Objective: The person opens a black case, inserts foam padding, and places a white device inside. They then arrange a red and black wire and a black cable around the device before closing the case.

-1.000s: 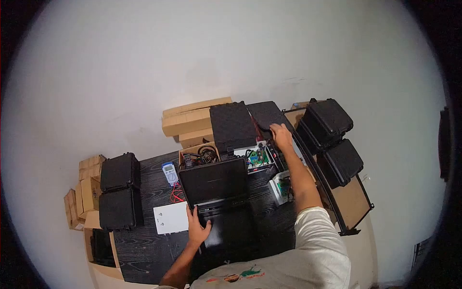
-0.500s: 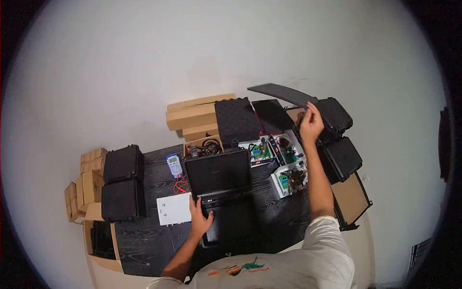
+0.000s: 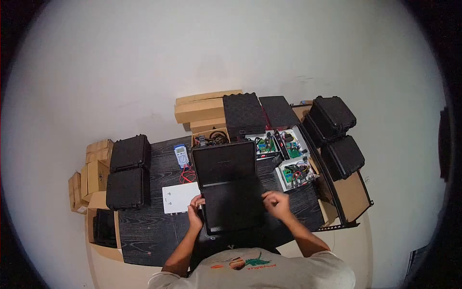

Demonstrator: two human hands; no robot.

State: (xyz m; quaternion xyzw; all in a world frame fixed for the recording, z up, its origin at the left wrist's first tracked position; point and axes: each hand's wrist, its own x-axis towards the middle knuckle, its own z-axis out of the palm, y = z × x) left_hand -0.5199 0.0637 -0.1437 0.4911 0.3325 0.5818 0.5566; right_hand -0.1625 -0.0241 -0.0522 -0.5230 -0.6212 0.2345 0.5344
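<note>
Holds the left wall of the open black rectangular case (image 3: 224, 164) at eight o'clock with the left hand (image 3: 195, 212), fingers bent around the edge. Brings the right hand (image 3: 276, 204) to the right rim at three o'clock, fingers curled in; cannot tell whether gripping the edge or only touching. Rests the case on the dark wood-grain table (image 3: 144, 241), close to the near edge, with lid raised toward twelve o'clock and a flat dark surface spread across the base.

Counting clock hours from the case: find the flat white box (image 3: 178, 199) at nine o'clock, just beside the left wall, and the blue-and-white multimeter (image 3: 182, 156) with red leads (image 3: 186, 174) at ten. See the small cardboard box of dark cables (image 3: 211, 137) right behind the lid, between eleven and twelve, then the black wavy foam block (image 3: 243, 113) at twelve and the plain dark sheet (image 3: 278, 111) at one. Count three white trays with green circuit boards (image 3: 293, 173) between one and three. Farther out, see two stacked-looking black closed cases (image 3: 130, 153) toward nine and ten, two more black cases (image 3: 333, 114) at two, and the open cardboard carton (image 3: 109, 253) at eight, with black contents.
</note>
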